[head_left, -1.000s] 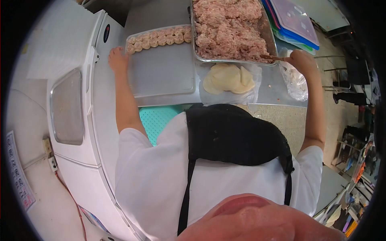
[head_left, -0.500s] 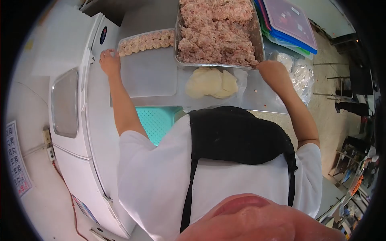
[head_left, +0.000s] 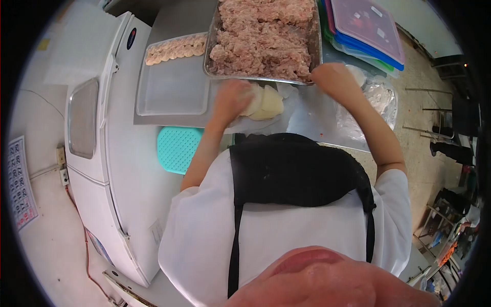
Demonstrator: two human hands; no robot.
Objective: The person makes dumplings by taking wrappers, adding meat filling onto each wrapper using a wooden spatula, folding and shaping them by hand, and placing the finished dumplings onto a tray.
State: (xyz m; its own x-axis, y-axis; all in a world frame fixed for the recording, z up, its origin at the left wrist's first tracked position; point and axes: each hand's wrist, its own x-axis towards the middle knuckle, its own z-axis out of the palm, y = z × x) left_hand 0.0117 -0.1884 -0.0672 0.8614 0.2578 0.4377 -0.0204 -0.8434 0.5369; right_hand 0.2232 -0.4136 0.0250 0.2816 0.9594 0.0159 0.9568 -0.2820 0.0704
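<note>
My left hand [head_left: 234,100], its fingers smeared by motion, is at the left side of a pile of thin, pale round dough wrappers [head_left: 271,105]. These lie on clear plastic at the front of the metal table. Closed, my right hand [head_left: 335,82] is at the lower right corner of a deep metal tray [head_left: 255,80]; what its fingers hold, if anything, is hidden. Ground meat [head_left: 261,43] fills much of that tray. To the left, a shallow translucent tray [head_left: 174,94] carries filled dumplings [head_left: 176,49] along its far edge.
Stacked coloured plastic lids [head_left: 365,28] stand at the back right. A clear plastic bag [head_left: 378,105] with pale contents lies right of my right hand. A turquoise perforated basket [head_left: 176,148] is below the table's front edge, beside a white refrigerator [head_left: 133,169] on the left.
My left hand has moved right, from the shallow tray's left edge to the wrappers. My right hand remains by the meat tray's corner. The view has shifted slightly.
</note>
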